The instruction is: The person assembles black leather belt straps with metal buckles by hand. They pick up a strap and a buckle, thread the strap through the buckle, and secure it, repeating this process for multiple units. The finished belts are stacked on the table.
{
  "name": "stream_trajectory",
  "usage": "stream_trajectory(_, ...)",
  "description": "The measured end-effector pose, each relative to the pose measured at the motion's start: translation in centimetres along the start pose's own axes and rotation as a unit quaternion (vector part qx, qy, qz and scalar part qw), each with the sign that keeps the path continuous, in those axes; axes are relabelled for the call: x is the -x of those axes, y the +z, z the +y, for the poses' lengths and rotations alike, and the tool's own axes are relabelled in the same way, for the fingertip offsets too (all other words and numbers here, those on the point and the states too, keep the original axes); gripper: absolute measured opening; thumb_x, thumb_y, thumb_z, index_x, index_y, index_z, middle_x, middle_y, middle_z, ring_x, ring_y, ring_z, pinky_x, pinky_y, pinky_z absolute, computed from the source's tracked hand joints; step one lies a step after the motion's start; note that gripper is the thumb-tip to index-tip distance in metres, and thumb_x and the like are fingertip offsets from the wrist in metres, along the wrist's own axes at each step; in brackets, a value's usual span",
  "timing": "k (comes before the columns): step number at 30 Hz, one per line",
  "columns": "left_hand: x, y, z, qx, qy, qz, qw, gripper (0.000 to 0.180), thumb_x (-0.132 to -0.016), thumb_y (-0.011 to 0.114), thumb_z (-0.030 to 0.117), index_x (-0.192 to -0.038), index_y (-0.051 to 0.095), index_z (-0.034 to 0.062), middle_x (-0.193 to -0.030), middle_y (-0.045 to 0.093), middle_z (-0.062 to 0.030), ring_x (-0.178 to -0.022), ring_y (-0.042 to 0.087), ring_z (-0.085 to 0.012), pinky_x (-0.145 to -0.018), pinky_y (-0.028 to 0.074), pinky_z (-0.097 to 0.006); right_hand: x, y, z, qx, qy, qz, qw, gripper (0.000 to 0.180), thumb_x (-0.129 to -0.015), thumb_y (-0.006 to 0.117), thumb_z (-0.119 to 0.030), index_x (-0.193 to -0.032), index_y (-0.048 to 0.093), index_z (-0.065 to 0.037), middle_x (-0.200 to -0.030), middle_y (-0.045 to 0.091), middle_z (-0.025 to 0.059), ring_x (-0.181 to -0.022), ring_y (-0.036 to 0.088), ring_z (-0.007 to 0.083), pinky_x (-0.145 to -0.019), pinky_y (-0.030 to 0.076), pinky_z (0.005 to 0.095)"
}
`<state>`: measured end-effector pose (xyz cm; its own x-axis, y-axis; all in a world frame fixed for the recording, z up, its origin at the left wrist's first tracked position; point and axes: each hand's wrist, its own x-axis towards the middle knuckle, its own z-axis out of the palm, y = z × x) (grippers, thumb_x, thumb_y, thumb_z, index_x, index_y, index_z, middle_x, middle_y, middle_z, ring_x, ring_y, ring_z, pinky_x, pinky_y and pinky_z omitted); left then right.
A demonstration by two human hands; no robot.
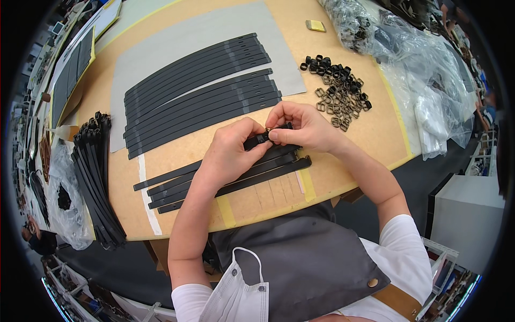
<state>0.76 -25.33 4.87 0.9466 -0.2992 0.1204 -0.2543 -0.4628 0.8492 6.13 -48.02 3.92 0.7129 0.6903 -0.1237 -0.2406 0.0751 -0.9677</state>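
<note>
Both hands meet over the near middle of the table, at the end of a black strap (256, 142). My left hand (229, 151) pinches the strap between thumb and fingers. My right hand (308, 129) is closed at the same end, its thumb and fingertips around a small metal piece, seemingly a buckle (267, 129), partly covered by the fingers. Beneath my hands lie several more black straps (230, 185), side by side, some with metal at their right ends. To the right of my right hand is a pile of metal buckles (338, 104) and black loops (324, 67).
Two groups of flat black strips (198, 67) lie on a grey sheet (155, 67) at the back. A bundle of finished-looking black straps (91, 166) hangs over the left edge. Clear plastic bags (424, 80) cover the right side. A small yellow-topped block (316, 26) sits far back.
</note>
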Motion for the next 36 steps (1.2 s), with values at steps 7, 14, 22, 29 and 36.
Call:
stream_trajectory(7, -0.2, -0.2, 0.4, -0.045, 0.01, 0.019, 0.999, 0.028, -0.081, 0.087, 0.007, -0.101, 0.068, 0.0017, -0.078, 0.068, -0.0046, -0.07, 0.062, -0.0118, -0.063, 0.051, -0.027, 0.2, 0.5, 0.3, 0.111, -0.052, 0.09, 0.988, 0.015, -0.089, 0.071, -0.004, -0.101, 0.063, -0.002, -0.095, 0.067, -0.0002, -0.086, 0.064, 0.0077, -0.078, 0.053, 0.0247)
stream_trajectory(14, 0.1, 0.2, 1.0, -0.01, -0.023, -0.003, 1.0, 0.026, -0.084, 0.084, 0.008, -0.105, 0.069, 0.004, -0.076, 0.067, -0.0047, -0.063, 0.058, -0.0094, -0.059, 0.05, -0.026, 0.5, 1.6, -0.3, 0.207, -0.069, 0.133, 0.967, 0.015, -0.086, 0.07, -0.004, -0.098, 0.062, -0.002, -0.089, 0.067, 0.0018, -0.086, 0.065, 0.0092, -0.075, 0.055, 0.0258)
stream_trajectory(22, 0.3, 0.6, 0.7, -0.067, 0.004, 0.015, 0.998, 0.024, -0.085, 0.08, 0.008, -0.101, 0.065, 0.0012, -0.075, 0.066, -0.0059, -0.061, 0.06, -0.0111, -0.055, 0.052, -0.027, 0.9, 2.4, -1.0, 0.283, -0.083, 0.141, 0.945, 0.016, -0.083, 0.069, 0.0, -0.096, 0.059, -0.001, -0.087, 0.064, 0.0016, -0.082, 0.062, 0.007, -0.076, 0.054, 0.0242)
stream_trajectory(29, 0.3, 0.6, 0.3, -0.047, 0.02, 0.012, 0.999, 0.022, -0.086, 0.08, 0.007, -0.1, 0.064, 0.0006, -0.081, 0.068, -0.0062, -0.064, 0.063, -0.0107, -0.056, 0.053, -0.026, 1.0, 0.7, -1.0, 0.299, -0.07, 0.049, 0.95, 0.018, -0.092, 0.069, -0.003, -0.11, 0.07, 0.001, -0.085, 0.068, 0.0046, -0.08, 0.065, 0.0093, -0.071, 0.055, 0.0258)
stream_trajectory(36, 0.4, 0.2, 0.2, -0.008, 0.021, -0.022, 1.0, 0.022, -0.086, 0.081, 0.006, -0.101, 0.066, 0.001, -0.088, 0.071, -0.0057, -0.069, 0.064, -0.0095, -0.058, 0.053, -0.025, 1.2, -0.3, -3.0, 0.249, 0.045, -0.037, 0.967, 0.02, -0.1, 0.068, -0.01, -0.117, 0.072, 0.0, -0.094, 0.074, 0.0067, -0.083, 0.067, 0.0098, -0.075, 0.055, 0.0279)
